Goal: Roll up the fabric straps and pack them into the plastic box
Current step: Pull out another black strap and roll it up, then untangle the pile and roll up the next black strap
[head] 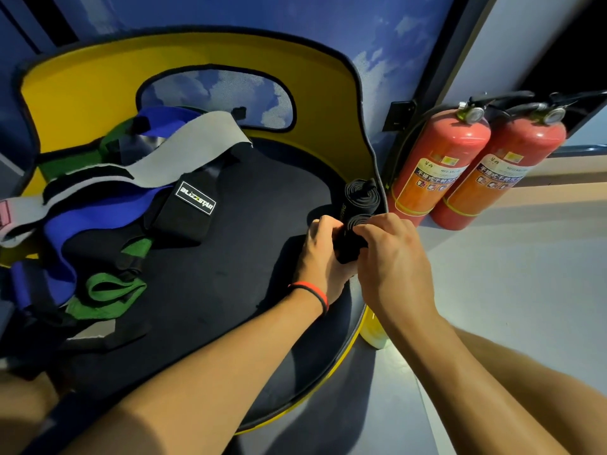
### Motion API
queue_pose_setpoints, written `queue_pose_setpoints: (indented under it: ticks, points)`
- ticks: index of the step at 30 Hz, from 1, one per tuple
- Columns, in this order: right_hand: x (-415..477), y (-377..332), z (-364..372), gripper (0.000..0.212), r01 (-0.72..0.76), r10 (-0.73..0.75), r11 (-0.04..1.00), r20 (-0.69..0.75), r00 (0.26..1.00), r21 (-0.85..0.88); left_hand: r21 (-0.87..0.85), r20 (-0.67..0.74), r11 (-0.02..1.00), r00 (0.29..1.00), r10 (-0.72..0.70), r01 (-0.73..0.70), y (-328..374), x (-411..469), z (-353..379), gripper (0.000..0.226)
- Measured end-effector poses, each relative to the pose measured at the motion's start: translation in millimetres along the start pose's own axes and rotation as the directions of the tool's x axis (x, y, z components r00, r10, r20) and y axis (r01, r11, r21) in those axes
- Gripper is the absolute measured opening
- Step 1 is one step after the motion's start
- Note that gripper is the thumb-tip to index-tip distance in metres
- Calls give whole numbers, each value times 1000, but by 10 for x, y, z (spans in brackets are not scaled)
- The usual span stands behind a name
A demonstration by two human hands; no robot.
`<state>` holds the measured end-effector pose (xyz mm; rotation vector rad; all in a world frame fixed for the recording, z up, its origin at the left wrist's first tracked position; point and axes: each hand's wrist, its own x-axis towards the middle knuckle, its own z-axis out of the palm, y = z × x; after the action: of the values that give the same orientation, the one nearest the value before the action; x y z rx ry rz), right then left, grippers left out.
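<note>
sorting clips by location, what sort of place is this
Likely a public indoor activity or ride venue, not a home: a cloud-printed wall, a round black seat with a yellow back, and two red fire extinguishers standing by the wall.

I read one brand clearly: "BLIZZSTAR", white letters with the Z's in green, on a white-bordered patch (195,198) sewn to a black strap (184,218) left of centre. At the far right, two red fire extinguishers (440,149) each carry an orange-and-white label (433,178) with a band of Chinese characters, a row of small pictograms below it and a code starting "MFZ"; the rest blurs. Yellow lettering runs along a rolled strap (345,208), too small for me to read.
</note>
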<state>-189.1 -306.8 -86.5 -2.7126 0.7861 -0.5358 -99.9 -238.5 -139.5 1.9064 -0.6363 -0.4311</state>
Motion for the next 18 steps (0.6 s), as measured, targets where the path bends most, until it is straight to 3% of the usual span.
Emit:
queue_pose_setpoints:
  ticks: [8,13,18]
  points:
    - [37,-30,-47,23,23,-23,999,-1,1000,-32,17,164,999,986,-42,39,0,-48,-284,57]
    - [-55,-127,-102,37,112,-113,993,-10,994,-26,244,266,969,964,-20,-47,-68,-207,-915,30]
    - [-118,-573,-41,31,283,-286,958,51,957,55,369,267,927,963,-35,-69,-112,-426,-1649,15]
